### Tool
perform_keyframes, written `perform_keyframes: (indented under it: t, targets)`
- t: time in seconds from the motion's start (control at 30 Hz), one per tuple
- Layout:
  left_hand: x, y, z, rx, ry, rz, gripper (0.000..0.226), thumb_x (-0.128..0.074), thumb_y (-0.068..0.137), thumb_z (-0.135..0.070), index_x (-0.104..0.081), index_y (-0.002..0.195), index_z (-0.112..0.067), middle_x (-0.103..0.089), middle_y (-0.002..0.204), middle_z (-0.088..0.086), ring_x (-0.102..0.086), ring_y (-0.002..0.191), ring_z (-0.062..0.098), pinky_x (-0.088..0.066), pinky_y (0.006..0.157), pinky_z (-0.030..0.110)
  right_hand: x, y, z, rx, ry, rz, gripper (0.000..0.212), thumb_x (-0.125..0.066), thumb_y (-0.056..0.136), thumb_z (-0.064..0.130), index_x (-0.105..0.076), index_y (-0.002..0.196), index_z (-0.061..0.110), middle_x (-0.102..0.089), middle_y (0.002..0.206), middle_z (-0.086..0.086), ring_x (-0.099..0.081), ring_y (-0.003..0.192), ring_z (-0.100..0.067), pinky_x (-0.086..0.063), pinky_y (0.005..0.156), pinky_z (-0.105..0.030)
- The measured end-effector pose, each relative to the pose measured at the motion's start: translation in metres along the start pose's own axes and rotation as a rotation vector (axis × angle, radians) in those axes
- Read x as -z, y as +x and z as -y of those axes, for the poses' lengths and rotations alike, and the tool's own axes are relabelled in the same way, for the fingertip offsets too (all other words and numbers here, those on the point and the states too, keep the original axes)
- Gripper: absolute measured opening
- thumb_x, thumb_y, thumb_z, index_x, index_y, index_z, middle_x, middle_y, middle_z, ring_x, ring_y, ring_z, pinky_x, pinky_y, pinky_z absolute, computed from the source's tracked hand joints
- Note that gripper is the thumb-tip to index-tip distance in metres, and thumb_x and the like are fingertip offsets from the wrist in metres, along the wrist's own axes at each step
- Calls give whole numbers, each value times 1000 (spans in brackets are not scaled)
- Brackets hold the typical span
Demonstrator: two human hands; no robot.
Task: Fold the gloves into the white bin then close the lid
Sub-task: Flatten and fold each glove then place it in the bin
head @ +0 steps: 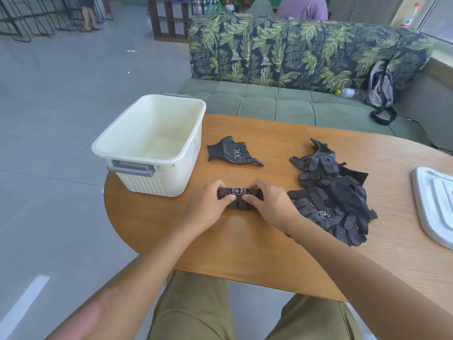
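Note:
A black glove with white dots, rolled into a tight bundle [239,195], lies on the wooden table [245,241] in front of me. My left hand [208,204] grips its left end and my right hand [269,202] grips its right end, thumbs on the near side. The white bin [137,153] stands open and empty at the table's left edge, just left of my hands. One flat glove [232,152] lies behind the bundle. A pile of several loose gloves [331,190] sits to the right. The white lid [434,204] lies at the table's right edge.
A green sofa [282,104] with leaf-print cushions stands behind the table, with a grey backpack [380,87] and a water bottle [349,92] on it. A person [304,7] sits beyond the sofa back. Grey tiled floor [49,119] lies to the left.

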State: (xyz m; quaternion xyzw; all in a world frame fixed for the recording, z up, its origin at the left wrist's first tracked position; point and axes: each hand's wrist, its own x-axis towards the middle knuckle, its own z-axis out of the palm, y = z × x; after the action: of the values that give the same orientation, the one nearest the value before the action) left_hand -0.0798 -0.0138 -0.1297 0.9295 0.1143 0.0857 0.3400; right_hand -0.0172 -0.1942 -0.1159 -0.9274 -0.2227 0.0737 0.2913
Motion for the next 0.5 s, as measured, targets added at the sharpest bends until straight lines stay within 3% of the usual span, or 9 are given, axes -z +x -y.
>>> perform_keyframes:
  t: [0.17, 0.27, 0.33, 0.4, 0.5]
  targets:
    - [1, 13, -4, 69, -14, 54, 24, -74, 84, -42, -60, 89, -24, -66, 75, -8, -64, 62, 8, -40, 52, 26, 3, 16, 1, -74, -63, 76, 40, -64, 91, 45, -59, 119, 17, -58, 119, -3, -54, 100, -17, -43, 77, -28]
    - [2, 22, -6, 53, 93, 97, 28, -75, 84, -41, -64, 102, -23, -67, 98, -6, -64, 89, 15, -52, 78, 35, 7, 27, 5, -114, -76, 160, 47, -67, 89, 43, -57, 126, 16, -59, 125, -3, -57, 110, -18, -45, 82, -25]
    - [3, 29, -9, 51, 165, 165, 34, -74, 87, -40, -64, 113, -22, -63, 115, -2, -59, 105, 19, -50, 93, 40, 8, 34, 9, -123, -114, 208, 48, -69, 88, 41, -57, 127, 15, -60, 125, -2, -57, 111, -18, -48, 86, -27]
    - [5, 35, -15, 66, 185, 261, 37, -72, 89, -36, -63, 120, -19, -60, 125, 3, -58, 112, 21, -48, 97, 39, 7, 39, 13, -119, -169, 235, 45, -69, 89, 37, -58, 126, 15, -61, 125, -3, -58, 111, -20, -50, 90, -30]
    - [8, 45, -24, 87, 243, 386, 38, -68, 94, -31, -61, 125, -11, -62, 127, 10, -59, 115, 26, -48, 98, 39, 5, 45, 19, -120, -221, 265, 39, -67, 91, 33, -58, 124, 14, -61, 123, -4, -59, 108, -21, -48, 82, -27]
